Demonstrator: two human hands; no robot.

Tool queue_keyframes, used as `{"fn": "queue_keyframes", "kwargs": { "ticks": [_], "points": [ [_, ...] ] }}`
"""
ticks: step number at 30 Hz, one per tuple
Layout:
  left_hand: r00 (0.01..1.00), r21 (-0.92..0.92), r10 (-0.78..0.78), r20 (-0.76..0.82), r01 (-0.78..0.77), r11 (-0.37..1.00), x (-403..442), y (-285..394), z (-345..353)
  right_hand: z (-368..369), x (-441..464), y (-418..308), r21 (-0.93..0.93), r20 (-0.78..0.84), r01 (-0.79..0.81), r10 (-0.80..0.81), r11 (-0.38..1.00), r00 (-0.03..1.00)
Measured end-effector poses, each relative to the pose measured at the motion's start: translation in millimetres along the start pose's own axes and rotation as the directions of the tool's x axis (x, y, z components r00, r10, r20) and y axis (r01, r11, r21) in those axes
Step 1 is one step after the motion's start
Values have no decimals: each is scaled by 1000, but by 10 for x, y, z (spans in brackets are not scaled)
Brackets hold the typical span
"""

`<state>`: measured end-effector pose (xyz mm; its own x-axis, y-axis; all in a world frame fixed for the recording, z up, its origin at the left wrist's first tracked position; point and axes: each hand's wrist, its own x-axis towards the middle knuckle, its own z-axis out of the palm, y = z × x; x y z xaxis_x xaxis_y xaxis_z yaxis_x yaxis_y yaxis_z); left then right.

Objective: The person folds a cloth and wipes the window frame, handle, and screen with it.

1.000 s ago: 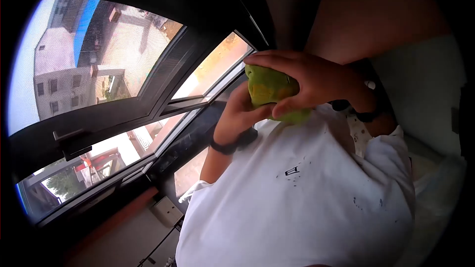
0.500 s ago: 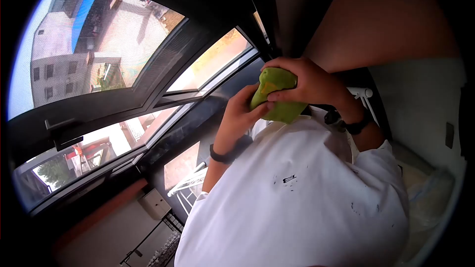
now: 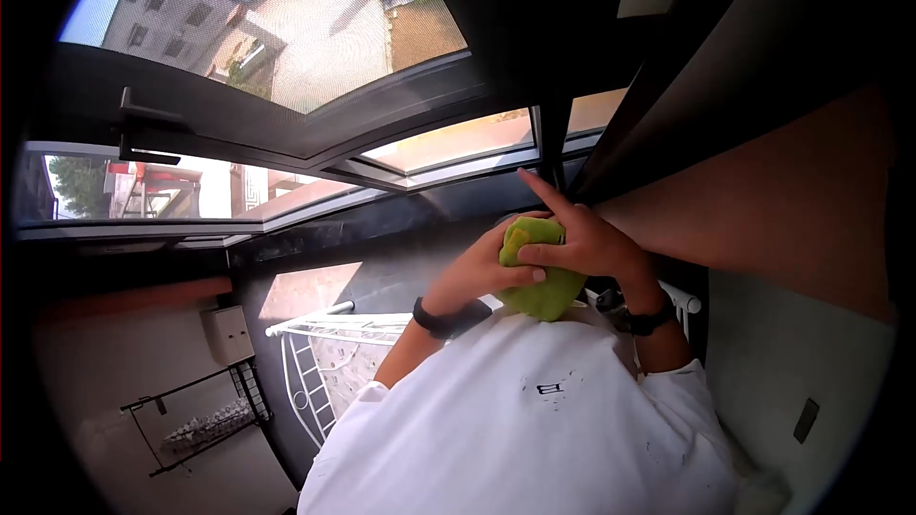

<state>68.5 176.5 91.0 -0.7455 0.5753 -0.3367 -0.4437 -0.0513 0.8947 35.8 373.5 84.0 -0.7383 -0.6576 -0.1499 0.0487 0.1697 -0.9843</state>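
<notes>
A bunched green cloth (image 3: 542, 298) with a yellowish patch sits between my two hands, just above the chest of the white shirt. My left hand (image 3: 477, 265) grips it from the left, thumb laid across its front. From the right, my right hand (image 3: 596, 240) holds the same cloth with its thumb pressed on the front, while its index finger sticks out towards the window frame. The fingers behind the cloth are hidden. Each wrist has a dark band.
A dark-framed window (image 3: 315, 133) with a handle (image 3: 148, 129) spans the front, with a dark sill below. A white metal rack (image 3: 315, 362) stands at lower left, near a black wall rack (image 3: 200, 420). A brown surface (image 3: 763, 191) rises on the right.
The view has tilted and shifted, so the hands and cloth appear lower. My right index finger has straightened away from the cloth. Both hands still hold it.
</notes>
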Motion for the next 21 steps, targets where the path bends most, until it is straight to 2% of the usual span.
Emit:
{"fn": "queue_keyframes", "kwargs": {
  "ticks": [3, 5, 6, 7, 8, 9, 10, 11, 12, 13, 14, 16, 18, 20, 21],
  "points": [
    [990, 44, 22, -141, -16, 999, -60, -81, -48, 39, 124, -86, -120, 54, -49, 55, 992, 997],
    [979, 23, 16, -202, -11, 1000, -83, -120, -105, 51, 229, -169, -365, -49, -240, 239, 900, 970],
    [969, 7, 1, -247, 1, 1000, -83, -141, -138, 66, 268, -176, -371, -38, -233, 236, 899, 971],
    [941, 60, 54, -334, -36, 998, -68, -170, -159, 82, 305, -167, -382, -82, -275, 264, 882, 961],
    [937, 56, 62, -344, -45, 997, -52, -166, -187, 87, 353, -149, -394, -127, -314, 287, 864, 949],
    [897, 68, 93, -432, -70, 995, -29, -148, -225, 68, 398, -65, -406, -119, -306, 282, 861, 952],
    [849, 79, 118, -515, -90, 993, -12, -139, -263, 47, 431, 96, -320, -186, -228, 175, 919, 967],
    [826, 59, 186, -532, -184, 981, 17, -194, -345, 49, 479, 243, -237, -261, -139, 75, 962, 963],
    [823, 52, 188, -535, -190, 980, 45, -167, -391, 78, 568, 368, -245, -255, -141, 76, 959, 964],
    [818, -62, 138, -558, -207, 976, 78, -138, -437, 103, 665, 479, 12, -233, -26, 28, 1000, 972],
    [813, -175, 87, -576, -227, 958, 111, -110, -487, 111, 746, 545, 269, -222, 84, -23, 959, 975],
    [800, -180, 109, -590, -262, 948, 277, -229, -692, 122, 911, 547, 279, -202, 68, -10, 958, 979],
    [790, -210, 123, -600, -304, 929, 461, -389, -899, 157, 1065, 677, 151, -192, 58, -28, 987, 981],
    [803, -263, 111, -585, -318, 911, 638, -454, -990, 99, 1255, 831, 115, -246, 33, -3, 993, 969],
    [826, -329, 101, -554, -329, 885, 734, -451, -1027, 40, 1359, 942, 195, -326, 29, 37, 980, 945]
  ]
}}
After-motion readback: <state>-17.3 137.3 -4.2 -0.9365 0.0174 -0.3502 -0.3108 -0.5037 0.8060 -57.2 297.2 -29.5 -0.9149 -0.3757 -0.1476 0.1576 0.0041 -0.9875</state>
